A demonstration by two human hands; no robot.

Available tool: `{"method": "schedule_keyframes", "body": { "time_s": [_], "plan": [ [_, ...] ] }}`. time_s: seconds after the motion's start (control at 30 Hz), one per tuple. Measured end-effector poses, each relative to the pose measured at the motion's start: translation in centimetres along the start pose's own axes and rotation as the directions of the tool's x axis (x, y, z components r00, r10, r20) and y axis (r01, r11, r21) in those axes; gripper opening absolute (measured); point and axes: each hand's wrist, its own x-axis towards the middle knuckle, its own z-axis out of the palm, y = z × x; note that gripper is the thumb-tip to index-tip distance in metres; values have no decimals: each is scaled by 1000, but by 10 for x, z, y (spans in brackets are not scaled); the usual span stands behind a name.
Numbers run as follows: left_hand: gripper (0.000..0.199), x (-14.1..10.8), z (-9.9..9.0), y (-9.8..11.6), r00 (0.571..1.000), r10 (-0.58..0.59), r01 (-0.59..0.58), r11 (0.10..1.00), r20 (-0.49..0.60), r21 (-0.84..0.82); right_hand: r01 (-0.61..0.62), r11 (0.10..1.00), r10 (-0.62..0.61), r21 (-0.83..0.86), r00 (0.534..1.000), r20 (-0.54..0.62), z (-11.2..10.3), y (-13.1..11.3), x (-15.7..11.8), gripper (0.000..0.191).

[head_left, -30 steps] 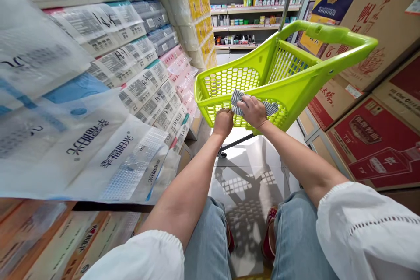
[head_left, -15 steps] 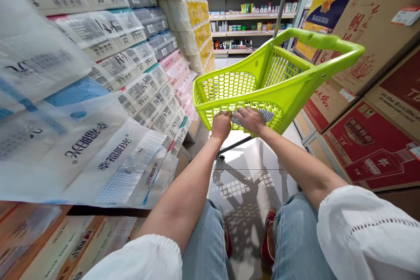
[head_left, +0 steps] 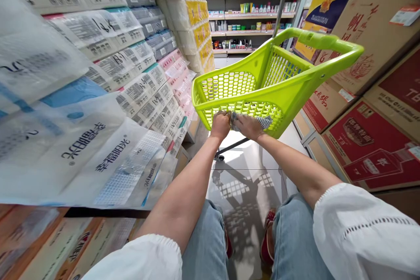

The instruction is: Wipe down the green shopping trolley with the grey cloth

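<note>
A lime-green plastic shopping cart point(head_left: 288, 92) stands in the aisle in front of me, its handle at the upper right. My left hand point(head_left: 220, 125) is closed on the cart's near lower edge. My right hand point(head_left: 248, 125) presses a blue-and-white striped cloth point(head_left: 264, 120) against the perforated near wall, right beside my left hand. Most of the cloth is hidden under my fingers.
Stacked tissue packs in clear plastic point(head_left: 98, 109) fill the shelves on the left. Cardboard and red liquor boxes point(head_left: 374, 148) are piled on the right. Shelves of small bottles point(head_left: 249, 13) close the aisle's far end. The shiny floor point(head_left: 249, 183) shows the cart's shadow.
My right hand has slid the cloth down from the cart's near rim onto the lower wall and leftward toward my left hand. The view has shifted slightly.
</note>
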Motion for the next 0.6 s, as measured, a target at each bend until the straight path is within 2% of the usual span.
{"method": "schedule_keyframes", "body": {
  "time_s": [0.07,0.13,0.33,0.43,0.53,0.6],
  "plan": [
    [32,0,1,-3,1000,15,-15,1000,4,-5,68,998,-68,1,996,63,4,-1,-7,32],
    [32,0,2,-5,1000,24,-24,1000,5,-6,86,996,-85,-9,995,56,0,4,-5,32],
    [33,-2,0,-5,999,22,-21,999,-34,43,-29,1000,29,0,991,-131,-38,27,28,31],
    [37,-5,-7,4,997,41,-38,998,-66,43,-37,999,43,39,986,-159,-50,31,32,33],
    [35,-5,-13,19,996,67,-66,998,-57,10,-46,996,58,71,983,-175,-53,32,29,34],
    [32,-1,-12,31,999,22,-22,1000,-32,4,-56,995,70,85,981,-179,-53,33,27,35]
  ]
}}
